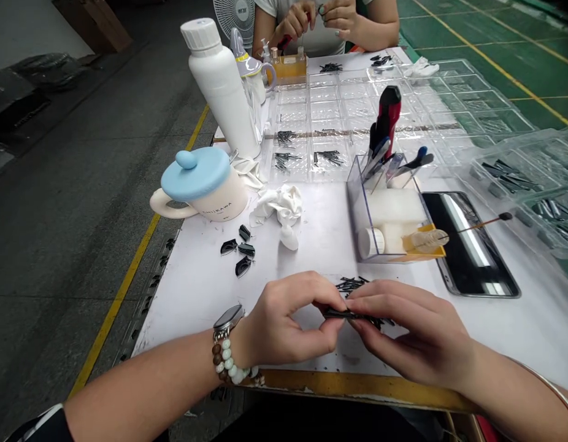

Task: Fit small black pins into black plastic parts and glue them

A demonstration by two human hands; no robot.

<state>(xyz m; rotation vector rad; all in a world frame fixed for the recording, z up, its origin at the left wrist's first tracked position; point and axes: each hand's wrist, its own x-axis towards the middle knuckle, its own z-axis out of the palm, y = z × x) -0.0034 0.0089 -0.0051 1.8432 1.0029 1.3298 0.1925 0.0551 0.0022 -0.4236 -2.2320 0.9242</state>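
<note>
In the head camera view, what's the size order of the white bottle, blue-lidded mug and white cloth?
Largest to smallest: white bottle, blue-lidded mug, white cloth. The mug sits nearer the camera, so bottle over mug is unsure.

Glossy black plastic strips (353, 314) at lower centre, over your matt white tabletop (196, 307).
At upper centre you have a clear, shiny plastic tray (339, 104); left of it, a smooth white plastic bottle (217, 86) and crumpled soft white cloth (277, 205).

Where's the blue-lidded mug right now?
In the head view, the blue-lidded mug stands on the left side of the white table, just in front of the white bottle and left of the crumpled white cloth.
</note>
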